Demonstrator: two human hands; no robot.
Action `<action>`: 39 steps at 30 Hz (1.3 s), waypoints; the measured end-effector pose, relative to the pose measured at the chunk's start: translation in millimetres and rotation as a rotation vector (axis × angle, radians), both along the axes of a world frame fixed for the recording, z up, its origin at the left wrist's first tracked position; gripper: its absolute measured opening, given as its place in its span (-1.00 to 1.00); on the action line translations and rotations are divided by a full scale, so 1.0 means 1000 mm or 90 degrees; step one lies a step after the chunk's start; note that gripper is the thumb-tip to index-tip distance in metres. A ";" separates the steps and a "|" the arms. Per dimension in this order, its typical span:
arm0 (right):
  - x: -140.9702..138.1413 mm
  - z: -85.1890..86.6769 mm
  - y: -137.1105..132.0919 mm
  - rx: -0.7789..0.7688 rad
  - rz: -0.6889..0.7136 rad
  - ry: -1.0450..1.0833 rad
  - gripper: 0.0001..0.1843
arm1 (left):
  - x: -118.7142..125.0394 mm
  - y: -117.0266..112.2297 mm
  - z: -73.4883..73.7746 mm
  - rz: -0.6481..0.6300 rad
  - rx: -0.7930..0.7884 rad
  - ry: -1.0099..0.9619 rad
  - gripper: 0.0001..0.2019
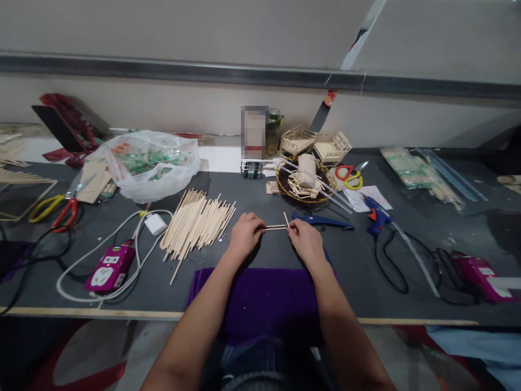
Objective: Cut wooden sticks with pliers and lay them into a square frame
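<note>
Low over the grey table, my left hand (247,234) pinches the left ends of thin wooden sticks (275,227) lying side by side. At their right ends, my right hand (303,237) is closed on a short wooden stick (286,219) that sticks up at a slant between its fingertips. Whether the short stick touches the side-by-side ones, I cannot tell, as the fingers cover the ends. Left of my left hand a pile of loose wooden sticks (195,225) is spread out. Just beyond my right hand rests a blue-handled cutting tool (325,220), its near part partly hidden.
A wicker basket (280,187) with short sticks stands ahead, small wooden frames (331,147) behind it. A blue glue gun (378,216) with its cord lies right. Leftward are a plastic bag (154,182), scissors (67,209) and a purple power strip (109,269). Purple cloth (272,298) covers the near edge.
</note>
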State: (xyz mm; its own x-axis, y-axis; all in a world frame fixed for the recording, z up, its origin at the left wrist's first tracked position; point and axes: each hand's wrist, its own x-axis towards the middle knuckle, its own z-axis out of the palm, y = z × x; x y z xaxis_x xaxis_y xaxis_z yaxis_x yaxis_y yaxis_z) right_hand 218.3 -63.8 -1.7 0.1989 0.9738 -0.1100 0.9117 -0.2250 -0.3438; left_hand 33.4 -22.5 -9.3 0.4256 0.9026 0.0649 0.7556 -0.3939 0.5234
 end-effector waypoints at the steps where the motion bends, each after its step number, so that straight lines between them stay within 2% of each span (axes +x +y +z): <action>1: 0.000 0.000 0.000 -0.003 0.002 0.009 -0.87 | -0.001 -0.001 0.001 -0.008 -0.003 0.000 -0.91; 8: 0.002 0.001 0.000 -0.016 0.011 0.041 -0.87 | -0.002 -0.002 0.003 -0.035 0.000 0.006 -0.83; 14: 0.003 0.005 0.002 -0.045 -0.018 0.035 -0.88 | -0.001 -0.003 0.005 -0.050 -0.006 0.017 -0.81; 22: 0.015 0.002 0.001 -0.025 -0.055 0.004 -0.90 | -0.002 -0.003 0.000 -0.054 0.021 0.031 -0.87; 29: 0.003 -0.001 -0.002 0.033 0.018 -0.045 -0.88 | -0.001 -0.005 0.002 -0.050 0.025 0.050 -0.86; 39: 0.000 -0.005 0.000 0.038 0.032 -0.012 -0.90 | -0.002 -0.006 0.005 -0.104 -0.017 0.026 -0.85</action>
